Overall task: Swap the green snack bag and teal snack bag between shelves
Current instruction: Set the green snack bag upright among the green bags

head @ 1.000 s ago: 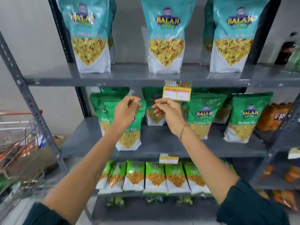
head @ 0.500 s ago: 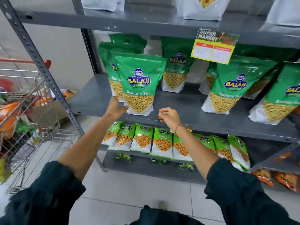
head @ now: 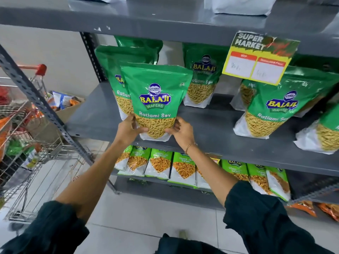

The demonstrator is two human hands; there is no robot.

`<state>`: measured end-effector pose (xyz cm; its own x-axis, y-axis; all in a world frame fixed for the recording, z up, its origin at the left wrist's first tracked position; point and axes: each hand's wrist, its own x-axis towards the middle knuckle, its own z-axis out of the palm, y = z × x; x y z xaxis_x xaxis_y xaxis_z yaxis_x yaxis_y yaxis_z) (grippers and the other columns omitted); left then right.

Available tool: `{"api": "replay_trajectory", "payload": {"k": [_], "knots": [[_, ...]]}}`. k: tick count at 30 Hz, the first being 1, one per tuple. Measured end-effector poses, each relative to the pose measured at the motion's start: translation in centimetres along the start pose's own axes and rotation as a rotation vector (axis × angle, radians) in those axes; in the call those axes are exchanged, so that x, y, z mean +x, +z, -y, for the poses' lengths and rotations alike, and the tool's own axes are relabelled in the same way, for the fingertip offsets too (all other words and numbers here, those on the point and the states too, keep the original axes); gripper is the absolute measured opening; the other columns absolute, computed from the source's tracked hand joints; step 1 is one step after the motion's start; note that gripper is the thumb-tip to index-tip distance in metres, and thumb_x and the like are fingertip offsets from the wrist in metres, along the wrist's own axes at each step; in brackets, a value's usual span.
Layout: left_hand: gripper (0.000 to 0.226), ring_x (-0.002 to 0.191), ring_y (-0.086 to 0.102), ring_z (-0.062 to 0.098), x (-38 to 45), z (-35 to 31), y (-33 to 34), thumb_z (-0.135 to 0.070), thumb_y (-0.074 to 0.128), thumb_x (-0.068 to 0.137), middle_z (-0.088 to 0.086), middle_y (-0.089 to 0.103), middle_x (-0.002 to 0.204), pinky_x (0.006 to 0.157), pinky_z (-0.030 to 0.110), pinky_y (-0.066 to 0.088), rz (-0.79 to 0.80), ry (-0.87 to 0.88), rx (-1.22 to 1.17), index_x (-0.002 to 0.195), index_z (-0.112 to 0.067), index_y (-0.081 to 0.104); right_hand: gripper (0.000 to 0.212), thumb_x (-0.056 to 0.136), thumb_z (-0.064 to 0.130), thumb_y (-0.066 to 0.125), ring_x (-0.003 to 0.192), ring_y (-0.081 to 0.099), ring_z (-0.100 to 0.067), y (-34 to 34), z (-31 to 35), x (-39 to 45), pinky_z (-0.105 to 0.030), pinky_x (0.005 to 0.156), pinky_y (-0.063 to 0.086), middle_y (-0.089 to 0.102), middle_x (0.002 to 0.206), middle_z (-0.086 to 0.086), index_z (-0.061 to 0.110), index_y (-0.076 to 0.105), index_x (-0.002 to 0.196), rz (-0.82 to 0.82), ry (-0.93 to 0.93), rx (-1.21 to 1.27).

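Head view: hands (head: 156, 131) hide green snack bag's (head: 156, 99) corners.

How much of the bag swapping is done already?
Nothing looks swapped yet. Both hands, left hand and right hand, grip the bottom corners of the front green Ratlami Sev snack bag at the grey metal middle shelf. Still left: moving it up and bringing a teal bag down.

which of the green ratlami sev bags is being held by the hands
The front green snack bag at the shelf's left end: the left hand and right hand grip its lower corners. The other green bags stand untouched.
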<state>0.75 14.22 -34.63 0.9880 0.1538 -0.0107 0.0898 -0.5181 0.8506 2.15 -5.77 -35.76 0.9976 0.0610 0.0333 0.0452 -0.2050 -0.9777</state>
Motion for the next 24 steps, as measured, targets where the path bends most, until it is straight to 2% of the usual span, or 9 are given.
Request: {"api": "replay_trajectory", "payload": {"k": [2,5,9,12,14,16,18,21,24], "knots": [[0.043,0.065,0.039,0.018,0.0,-1.0,1.2,-0.029,0.079,0.067,0.007,0.044,0.069,0.055,0.029,0.031,0.006,0.027,-0.016,0.085,-0.011,0.044,0.051,0.067,0.002,0.075,0.094,0.063,-0.016,-1.6,-0.4,0.0,-0.03,0.088,0.054,0.067,0.11,-0.018,0.002,0.056,0.114,-0.021,-0.02,0.01],[0.043,0.064,0.038,0.017,0.8,-2.9,3.8,-0.028,0.08,0.066,0.007,0.043,0.068,0.056,0.03,0.03,0.043,0.078,-0.043,0.078,-0.016,0.041,0.047,0.066,0.0,0.075,0.093,0.063,-0.016,-4.9,-0.7,0.5,-0.011,0.075,0.053,0.066,0.107,-0.013,-0.001,0.057,0.11,-0.071,-0.045,0.014],[0.046,0.06,0.041,0.01,2.3,-6.2,7.6,-0.021,0.081,0.066,-0.006,0.049,0.066,0.051,0.014,0.036,0.088,0.135,-0.086,0.099,-0.007,0.053,0.044,0.066,-0.006,0.073,0.083,0.061,-0.004,-9.4,-1.1,1.7,-0.015,0.075,0.055,0.064,0.105,-0.008,-0.001,0.059,0.107,-0.156,-0.018,0.04],[0.058,0.077,0.055,0.014,3.5,-7.3,10.0,-0.017,0.083,0.062,0.002,0.067,0.093,0.063,0.011,0.042,0.107,0.126,-0.14,0.113,-0.005,0.056,0.043,0.066,-0.01,0.07,0.077,0.061,0.004,-11.7,-1.8,2.7,-0.008,0.068,0.052,0.063,0.107,-0.01,-0.002,0.059,0.107,-0.203,-0.006,0.024],[0.062,0.09,0.064,0.02,4.2,-7.5,11.3,-0.018,0.084,0.06,0.008,0.07,0.106,0.072,0.013,0.046,0.102,0.111,-0.147,0.115,-0.005,0.057,0.042,0.067,-0.011,0.07,0.079,0.06,0.001,-12.6,-2.1,3.3,-0.006,0.065,0.051,0.064,0.108,-0.014,-0.003,0.059,0.107,-0.212,0.0,0.002],[0.062,0.102,0.064,0.025,4.7,-7.5,12.1,-0.02,0.084,0.06,0.01,0.07,0.111,0.085,0.029,0.051,0.102,0.093,-0.148,0.114,-0.007,0.058,0.042,0.067,-0.01,0.07,0.082,0.061,-0.008,-13.2,-2.5,3.8,-0.006,0.066,0.051,0.064,0.11,-0.018,-0.003,0.059,0.107,-0.208,0.009,-0.006],[0.062,0.106,0.064,0.025,4.9,-7.3,12.4,-0.021,0.084,0.06,0.01,0.069,0.114,0.091,0.035,0.051,0.096,0.085,-0.149,0.115,-0.007,0.058,0.043,0.067,-0.009,0.071,0.09,0.062,-0.017,-13.4,-2.9,4.2,-0.007,0.068,0.052,0.064,0.113,-0.02,-0.002,0.059,0.107,-0.195,0.017,-0.004],[0.065,0.107,0.063,0.024,5.1,-7.3,12.7,-0.024,0.083,0.061,0.011,0.068,0.115,0.09,0.03,0.05,0.089,0.089,-0.133,0.117,-0.006,0.056,0.045,0.068,-0.006,0.072,0.098,0.061,-0.019,-13.6,-3.1,4.6,-0.011,0.073,0.053,0.064,0.116,-0.018,0.0,0.058,0.11,-0.177,0.025,0.016],[0.065,0.109,0.062,0.023,5.2,-7.3,12.8,-0.026,0.082,0.064,0.011,0.067,0.118,0.088,0.025,0.047,0.088,0.097,-0.123,0.119,-0.006,0.054,0.046,0.069,-0.004,0.072,0.099,0.06,-0.018,-13.6,-3.3,4.8,-0.023,0.083,0.052,0.063,0.117,-0.018,0.002,0.056,0.112,-0.168,0.042,0.019]]}}
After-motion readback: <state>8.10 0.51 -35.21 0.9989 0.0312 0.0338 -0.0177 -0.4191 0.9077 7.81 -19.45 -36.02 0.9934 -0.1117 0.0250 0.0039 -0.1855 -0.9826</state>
